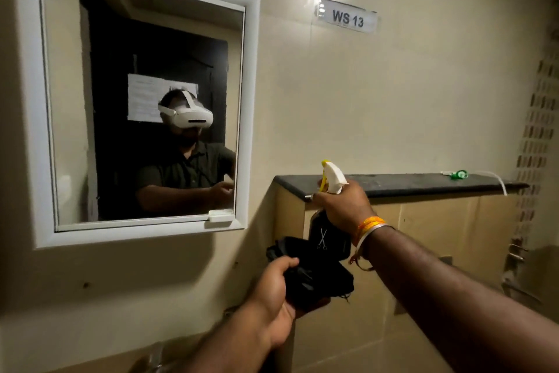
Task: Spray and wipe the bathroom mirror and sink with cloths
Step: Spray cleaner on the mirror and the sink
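A white-framed mirror (pixel 145 106) hangs on the beige wall at the left and reflects a person in a headset. My right hand (pixel 341 203) grips a spray bottle (pixel 331 236) by its neck; the bottle has a dark body, a white head and a yellow nozzle, and it is upright to the right of the mirror. Lower down, my left hand (pixel 272 288) holds a bunched black cloth (pixel 314 276) just under the bottle. A tap (pixel 155 354) shows at the bottom edge; the sink is out of view.
A dark stone ledge (pixel 423 183) juts from the wall behind the bottle, with a small green and white item (pixel 455 174) and a white cord on it. A sign reading WS 13 (pixel 348 17) is fixed above. Metal fittings (pixel 517 254) stand at the right.
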